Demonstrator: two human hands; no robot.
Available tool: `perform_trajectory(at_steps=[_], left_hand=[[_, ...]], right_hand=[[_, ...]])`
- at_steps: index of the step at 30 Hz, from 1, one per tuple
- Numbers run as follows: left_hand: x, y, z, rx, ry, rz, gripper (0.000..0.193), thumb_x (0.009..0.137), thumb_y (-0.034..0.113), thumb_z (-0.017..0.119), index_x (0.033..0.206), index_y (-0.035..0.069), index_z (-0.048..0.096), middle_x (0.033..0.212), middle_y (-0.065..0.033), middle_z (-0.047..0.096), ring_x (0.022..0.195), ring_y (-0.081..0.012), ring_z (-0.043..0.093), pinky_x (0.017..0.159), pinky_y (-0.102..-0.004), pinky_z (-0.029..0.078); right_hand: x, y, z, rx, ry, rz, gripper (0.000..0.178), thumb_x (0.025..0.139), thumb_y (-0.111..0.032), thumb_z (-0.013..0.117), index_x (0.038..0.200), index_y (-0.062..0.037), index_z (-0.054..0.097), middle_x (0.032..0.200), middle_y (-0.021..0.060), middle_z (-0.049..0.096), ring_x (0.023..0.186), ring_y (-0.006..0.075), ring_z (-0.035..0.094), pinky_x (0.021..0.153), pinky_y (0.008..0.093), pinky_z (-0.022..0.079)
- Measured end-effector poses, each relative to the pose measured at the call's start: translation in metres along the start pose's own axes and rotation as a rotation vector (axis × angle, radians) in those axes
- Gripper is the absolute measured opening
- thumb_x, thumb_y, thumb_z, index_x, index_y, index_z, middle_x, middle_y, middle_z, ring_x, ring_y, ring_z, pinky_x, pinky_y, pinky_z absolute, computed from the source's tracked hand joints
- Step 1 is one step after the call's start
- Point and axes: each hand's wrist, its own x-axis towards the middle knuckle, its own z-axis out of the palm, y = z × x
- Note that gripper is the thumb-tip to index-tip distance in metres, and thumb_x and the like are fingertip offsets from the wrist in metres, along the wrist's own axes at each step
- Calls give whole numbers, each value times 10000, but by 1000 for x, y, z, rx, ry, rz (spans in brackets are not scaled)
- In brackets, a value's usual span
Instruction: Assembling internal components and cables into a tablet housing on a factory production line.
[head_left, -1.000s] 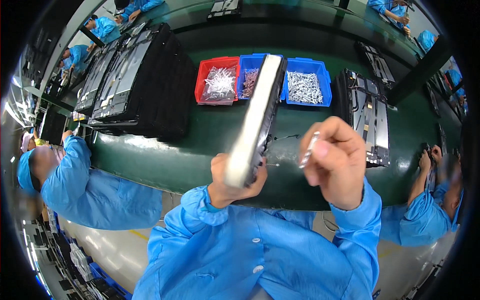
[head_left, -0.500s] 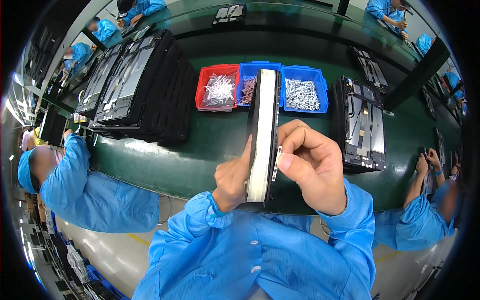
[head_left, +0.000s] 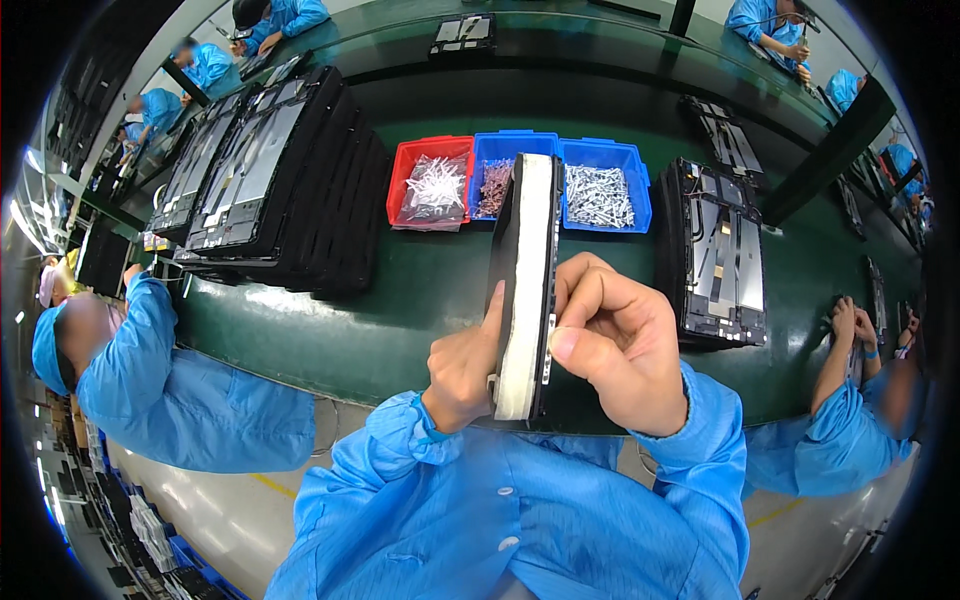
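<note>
I hold a flat black panel with a white edge upright and edge-on over the green conveyor table. My left hand grips its lower left side, thumb up along the panel. My right hand presses against its right face, fingers curled with the thumb near the lower edge. Both sleeves are blue.
A red bin and two blue bins of small screws and parts stand behind the panel. Stacked black panels lie at the left, another panel at the right. Co-workers in blue sit at my left and right.
The panel has turned from a tilt to straight upright and edge-on. My right hand, earlier apart with a small part in its fingers, now rests against the panel's right face.
</note>
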Motion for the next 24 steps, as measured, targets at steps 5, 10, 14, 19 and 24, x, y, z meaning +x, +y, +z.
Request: perform_trajectory(at_steps=[5,10,14,19,24], left_hand=[[-2,-2,2,-14,11,16,703,707,27,784,1336,-171,540,614,-97,612,489,-164,612,486,-306,492],[-5,-3,5,-2,9,14,698,709,33,782,1332,-173,543,618,-100,613,489,-166,613,484,-306,492],[-6,-3,9,1,37,32,688,706,34,776,1317,-182,548,615,-95,605,484,-168,610,480,-307,491],[-5,0,7,21,5,29,675,699,41,767,1293,-199,555,605,-91,584,461,-165,578,455,-311,465],[-9,-3,8,-3,-16,61,694,655,55,716,1278,-210,560,599,-100,572,451,-164,555,436,-317,441]], right_hand=[[0,-1,0,7,2,14,29,910,-14,642,910,7,622,998,128,586,893,170,586,769,311,473],[1,-4,3,39,82,108,45,903,-13,638,924,18,613,903,79,627,829,123,591,726,285,476],[1,-6,4,117,111,174,72,904,-18,634,948,25,599,831,33,642,772,84,587,689,264,476],[-1,0,2,208,134,225,153,883,-7,614,1020,17,552,863,27,589,797,79,547,701,257,455],[-19,9,16,231,190,142,404,829,2,568,1210,15,435,1046,69,527,908,109,485,788,303,430]])
